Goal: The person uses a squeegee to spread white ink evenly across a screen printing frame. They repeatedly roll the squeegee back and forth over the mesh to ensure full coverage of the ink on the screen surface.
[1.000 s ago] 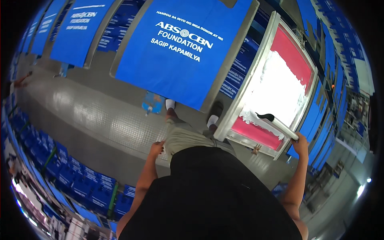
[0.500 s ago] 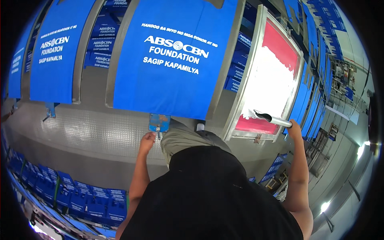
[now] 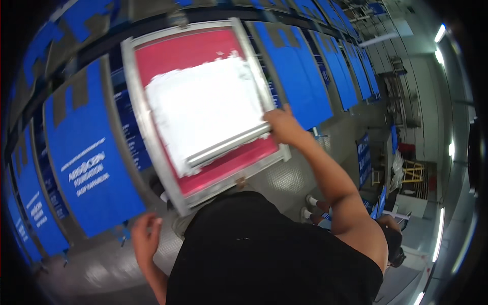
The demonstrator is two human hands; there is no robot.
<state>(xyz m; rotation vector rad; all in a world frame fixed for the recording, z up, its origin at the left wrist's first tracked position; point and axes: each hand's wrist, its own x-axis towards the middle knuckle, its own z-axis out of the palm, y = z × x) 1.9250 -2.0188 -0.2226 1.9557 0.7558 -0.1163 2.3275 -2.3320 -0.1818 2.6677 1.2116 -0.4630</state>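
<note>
A screen-printing frame [image 3: 133,71] with red mesh lies tilted in front of me, its middle covered in thick white ink [image 3: 203,104]. My right hand [image 3: 284,127] is closed around the right end of a metal squeegee [image 3: 229,145]. The squeegee lies across the lower part of the ink, close to the frame's near side. Its blade edge is hidden. Lower left, my left hand [image 3: 146,235] holds nothing, its fingers loosely bent and apart. The nearest thing to it is the lower edge of a printed blue fabric panel [image 3: 96,152] on a board.
More blue fabric panels [image 3: 297,81] on boards run in rows to both sides. Below them is a grey metallic floor [image 3: 287,179]. Another person [image 3: 391,236] is at the lower right behind my arm, near a yellow rack [image 3: 413,173].
My view has turned, and the frame now lies before me instead of at the right. The squeegee now lies lengthwise across the ink. My left hand has left the bracket under the blue panel.
</note>
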